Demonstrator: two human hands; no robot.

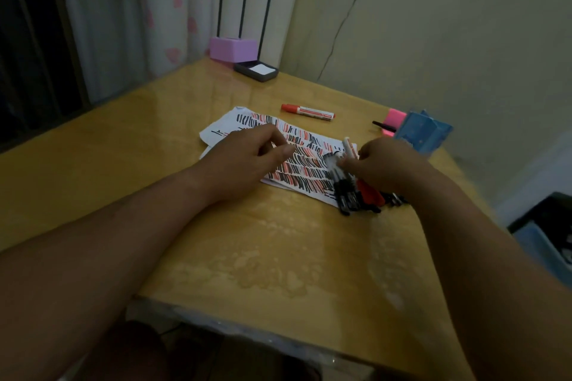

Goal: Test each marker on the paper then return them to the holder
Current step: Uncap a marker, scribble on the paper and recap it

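left hand (pixel 247 155): loosely curled, empty, on paper (pixel 297 164) | right hand (pixel 380 164): gripping marker (pixel 349 148), upright, leaning away

Glossy yellow wooden table (pixel 253 244), lit dimly. Lay on it: a white paper (pixel 306 161) covered in red and black strokes; a red marker (pixel 308 112) just beyond it; a bunch of black and red markers (pixel 356 192) at its right end; blue holder (pixel 424 130) and pink block (pixel 394 119) near the right edge; purple box (pixel 233 49) and dark tray (pixel 256 71) at the far corner.
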